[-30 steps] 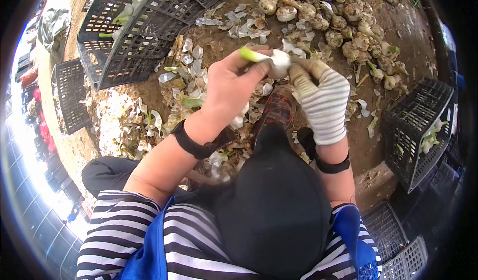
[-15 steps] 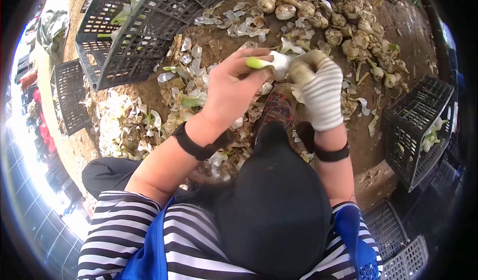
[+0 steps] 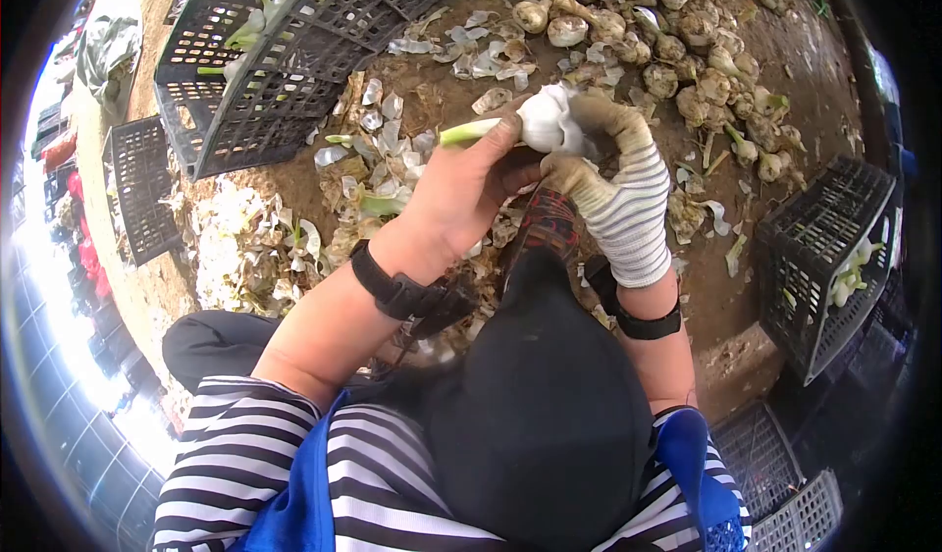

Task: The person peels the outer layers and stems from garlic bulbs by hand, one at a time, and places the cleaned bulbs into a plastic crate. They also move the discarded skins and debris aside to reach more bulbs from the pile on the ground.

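Note:
A white garlic bulb (image 3: 548,120) with a short green stem is held in front of me, stem pointing left. My bare left hand (image 3: 453,181) grips it where the stem meets the bulb, thumb on top. My right hand (image 3: 623,174), in a striped glove with soiled fingertips, curls around the bulb's right side; thumb and fingers touch it from below and above. The fingertips are blurred, and part of the bulb is hidden behind them. Beneath the hands lies a litter of peeled garlic skins (image 3: 388,159).
Unpeeled, dirty garlic bulbs (image 3: 702,66) are heaped on the soil at the upper right. A tilted black crate (image 3: 280,81) with stemmed garlic stands upper left. Another crate (image 3: 819,258) holding garlic sits at right. More skins (image 3: 240,258) pile up at left, near my shoe (image 3: 548,223).
The garlic bulb has turned and shifted slightly left, so more of its white side shows. The right hand's fingers have spread wider around it, and the left thumb now lies along the stem.

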`<move>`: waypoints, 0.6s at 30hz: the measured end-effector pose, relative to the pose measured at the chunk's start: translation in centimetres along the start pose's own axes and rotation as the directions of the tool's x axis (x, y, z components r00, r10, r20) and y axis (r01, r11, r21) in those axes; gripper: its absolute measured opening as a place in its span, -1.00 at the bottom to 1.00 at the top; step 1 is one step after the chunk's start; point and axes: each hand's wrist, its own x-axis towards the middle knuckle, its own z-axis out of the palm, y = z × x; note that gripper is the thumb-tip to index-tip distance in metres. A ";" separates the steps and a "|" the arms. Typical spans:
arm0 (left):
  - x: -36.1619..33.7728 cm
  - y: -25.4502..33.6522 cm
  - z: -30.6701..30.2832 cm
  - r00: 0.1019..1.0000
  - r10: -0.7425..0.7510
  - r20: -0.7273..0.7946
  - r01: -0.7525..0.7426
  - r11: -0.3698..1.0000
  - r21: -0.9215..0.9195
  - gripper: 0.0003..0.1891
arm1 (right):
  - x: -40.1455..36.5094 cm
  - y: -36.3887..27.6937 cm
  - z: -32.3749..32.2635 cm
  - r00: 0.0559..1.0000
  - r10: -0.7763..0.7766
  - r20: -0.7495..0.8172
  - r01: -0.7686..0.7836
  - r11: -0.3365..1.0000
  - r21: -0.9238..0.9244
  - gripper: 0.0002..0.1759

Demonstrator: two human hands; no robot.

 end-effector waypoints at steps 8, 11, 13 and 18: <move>-0.4 -0.4 -0.7 0.979 0.131 0.157 -0.126 0.991 -0.042 -0.56 | 1.8 3.7 -2.8 0.870 0.483 -0.095 -0.219 0.552 0.804 -0.63; 0.1 -0.3 -0.1 0.963 0.164 0.216 -0.157 0.986 -0.049 -0.54 | 1.0 -0.5 -0.5 0.936 0.320 -0.146 -0.183 0.799 0.573 -0.64; 0.2 -0.4 0.0 0.955 0.172 0.243 -0.165 0.985 -0.051 -0.53 | -0.4 -0.1 0.1 0.982 0.188 0.007 -0.184 0.951 0.249 -0.74; 0.6 5.8 -1.9 0.881 0.435 0.188 -0.334 0.852 -0.403 -0.49 | 0.2 7.1 -3.2 0.989 -0.147 0.019 0.115 0.681 -0.723 -0.78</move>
